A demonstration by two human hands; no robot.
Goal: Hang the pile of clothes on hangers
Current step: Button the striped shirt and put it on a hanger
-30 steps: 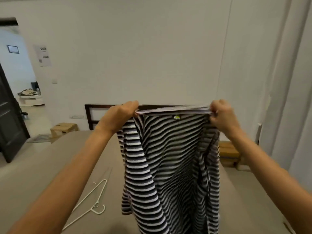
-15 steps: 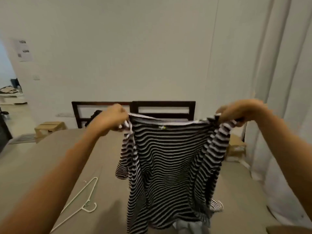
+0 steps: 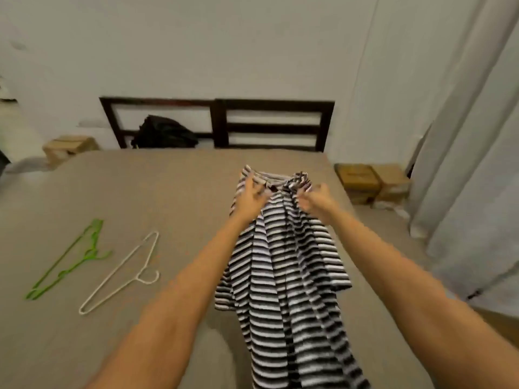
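Striped shirt (image 3: 283, 262) dropped from mid-air onto the bed (image 3: 140, 192).
Left hand (image 3: 250, 202) and right hand (image 3: 316, 202), fingers spread, release its collar; 2 hangers wait lower left.

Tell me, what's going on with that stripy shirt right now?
Left hand and right hand at the striped shirt collar, grip unclear. Shirt spread on the bed. White hanger, green hanger unused. Nothing blocking.

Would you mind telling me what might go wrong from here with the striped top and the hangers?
1. The striped top lies bunched at its collar, so a hanger may snag.
2. The white hanger and green hanger lie far off to the left hand side, needing a reach.
3. Its hem seems to overhang the bed and could slide off.
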